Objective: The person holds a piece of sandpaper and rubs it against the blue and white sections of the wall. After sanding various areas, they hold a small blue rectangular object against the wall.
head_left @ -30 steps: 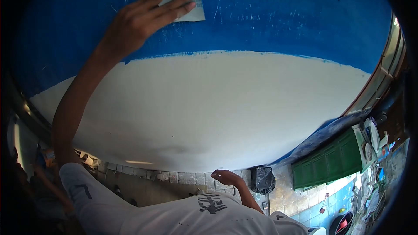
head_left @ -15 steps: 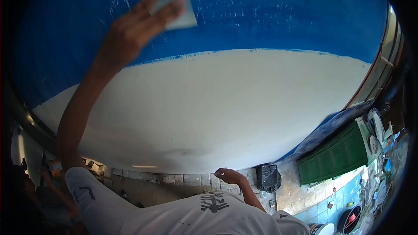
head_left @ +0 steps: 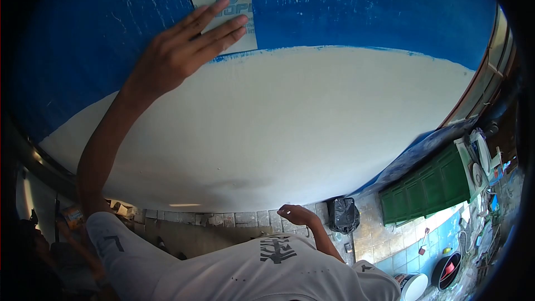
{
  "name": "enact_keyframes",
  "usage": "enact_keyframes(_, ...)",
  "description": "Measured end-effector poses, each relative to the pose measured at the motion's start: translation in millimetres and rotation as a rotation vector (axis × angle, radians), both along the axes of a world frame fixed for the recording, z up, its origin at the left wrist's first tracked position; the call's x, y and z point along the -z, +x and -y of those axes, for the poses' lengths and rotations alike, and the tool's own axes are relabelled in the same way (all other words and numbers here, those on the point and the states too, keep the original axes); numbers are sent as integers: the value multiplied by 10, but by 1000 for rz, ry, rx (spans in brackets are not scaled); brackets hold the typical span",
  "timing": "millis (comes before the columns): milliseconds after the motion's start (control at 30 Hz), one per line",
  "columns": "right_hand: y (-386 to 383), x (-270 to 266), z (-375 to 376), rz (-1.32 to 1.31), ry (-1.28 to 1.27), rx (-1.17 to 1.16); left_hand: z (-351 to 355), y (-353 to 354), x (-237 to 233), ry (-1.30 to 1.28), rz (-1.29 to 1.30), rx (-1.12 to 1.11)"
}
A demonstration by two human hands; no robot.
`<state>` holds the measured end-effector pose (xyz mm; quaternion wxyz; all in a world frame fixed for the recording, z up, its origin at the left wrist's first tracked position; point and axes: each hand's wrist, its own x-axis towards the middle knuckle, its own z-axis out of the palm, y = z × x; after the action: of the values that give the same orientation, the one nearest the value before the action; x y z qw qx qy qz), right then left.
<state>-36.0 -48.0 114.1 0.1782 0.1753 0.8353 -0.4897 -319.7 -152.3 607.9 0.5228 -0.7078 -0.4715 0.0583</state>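
My left hand is raised against the wall, with fingers stretched and spread. It holds a pale sheet of sandpaper, printed with blue lettering, flat on the blue paint. The sheet's lower edge lies close to the border where blue meets the white part of the wall. Whitish scratches mark the blue around it. Low down, my right hand hangs near the foot of the wall, fingers loosely bent and apart, with nothing visible in them.
A black plastic bag sits on the floor right of my right hand. Farther right are a green slatted cabinet, a white bucket and a dark basin. Another person's arm shows at lower left beside an orange container.
My left hand and the sandpaper have moved down and slightly right, to the edge of the blue paint. The blur on them is gone. My right hand has shifted only slightly.
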Motion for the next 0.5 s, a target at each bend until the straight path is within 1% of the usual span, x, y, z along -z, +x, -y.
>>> enact_keyframes(33,-6,11,6,-1,0,2,23,-25,-101,0,-1,2)
enact_keyframes(100,5,38,14,-48,17,-36,91,-87,-385,205,-27,-49)
enact_keyframes(133,15,43,26,-48,17,-34,72,-66,-388,208,23,-32)
enact_keyframes(167,23,31,41,-68,18,-24,36,-47,-311,208,23,-30)
enact_keyframes(233,-11,-1,19,-94,31,-18,-50,12,-34,44,-15,-18)
enact_keyframes(267,-31,-15,12,-70,7,-28,-76,103,60,4,51,-5)
enact_keyframes(300,-38,-26,-7,-45,-14,-36,-69,65,20,13,51,-5)
enact_keyframes(333,-28,78,-15,-157,-7,-35,-50,-5,-52,81,45,-9)
enact_keyframes(367,-33,20,-29,-156,1,-33,-26,-46,-112,148,38,-11)
enact_keyframes(400,-42,-37,-27,-185,-59,-25,3,-36,-171,191,20,-39)
enact_keyframes(433,-49,-93,-20,-215,-123,-15,-19,-26,-148,194,16,-33)
enact_keyframes(467,-58,-152,-33,-245,-243,-9,-42,-11,-83,149,24,-32)
enact_keyframes(500,-73,-170,-22,-248,-243,-8,-61,4,-16,104,32,-34)
